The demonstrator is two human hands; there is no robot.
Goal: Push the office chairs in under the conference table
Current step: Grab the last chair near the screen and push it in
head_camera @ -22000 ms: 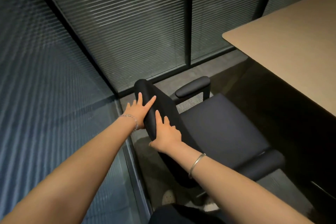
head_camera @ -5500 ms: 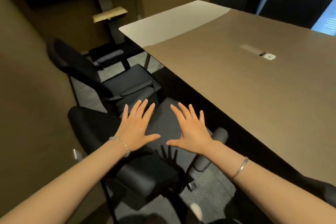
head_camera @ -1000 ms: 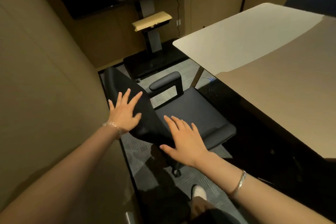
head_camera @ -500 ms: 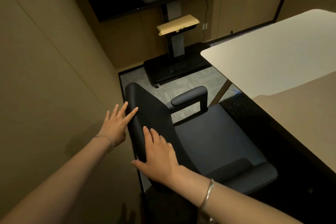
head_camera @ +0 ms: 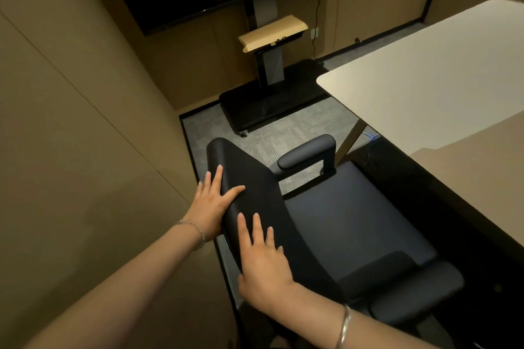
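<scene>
A black office chair faces the beige conference table, its seat close to the dark space under the table's edge. The backrest is nearest to me, with one armrest on the far side and one on the near side. My left hand grips the backrest's top edge, fingers behind and thumb over the front. Just below it, my right hand lies over the same edge with its fingers spread across the padding.
A beige wall runs close along the left of the chair. Beyond it a black screen stands on a wheeled stand with a small shelf. Grey carpet lies between the stand and the chair.
My left hand has come from beside the backrest onto its top edge. My right hand has slid further over the backrest. The chair now sits closer to me and nearer the table.
</scene>
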